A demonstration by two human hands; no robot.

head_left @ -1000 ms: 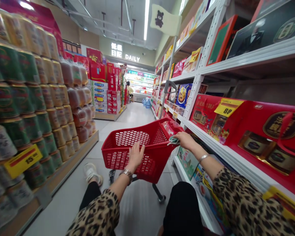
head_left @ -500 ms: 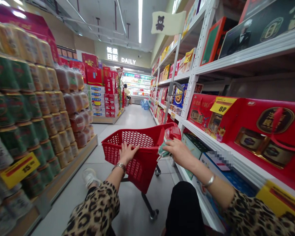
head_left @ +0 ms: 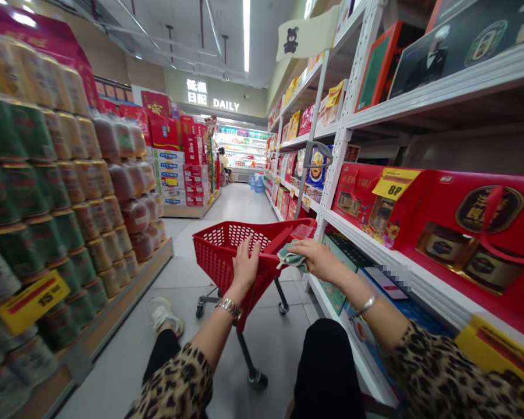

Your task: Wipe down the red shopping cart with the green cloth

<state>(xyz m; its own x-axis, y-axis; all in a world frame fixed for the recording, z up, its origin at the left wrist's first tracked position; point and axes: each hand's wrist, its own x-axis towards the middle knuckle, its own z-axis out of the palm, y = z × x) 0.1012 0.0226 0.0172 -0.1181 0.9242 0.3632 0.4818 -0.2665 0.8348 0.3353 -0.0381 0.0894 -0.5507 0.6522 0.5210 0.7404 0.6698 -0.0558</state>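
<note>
My left hand (head_left: pixel 245 263) lies against the near side of a red shopping cart (head_left: pixel 213 256), its fingers stretched out up over the rim. A green and white cloth (head_left: pixel 293 256) is bunched in my right hand (head_left: pixel 318 259), whose fingers are closed round it. This cloth touches the cart's near right corner, beside a red piece with a clear window (head_left: pixel 303 231). A grey pole on the cart's right side carries a cream flag with a bear (head_left: pixel 308 38). The cart stands on grey legs with wheels.
White shelving (head_left: pixel 445 93) runs close along the right, with red gift boxes (head_left: pixel 471 233) at hand height. Stacked can packs (head_left: pixel 35 192) line the left. A tiled aisle (head_left: pixel 240 203) leads to a lit fridge wall; a person (head_left: pixel 223 160) is far back. My shoe (head_left: pixel 163 314) stands at lower left.
The cart's basket has turned and its left end has moved right. My left hand has moved right along with it. The cloth in my right hand has shifted slightly and shows more.
</note>
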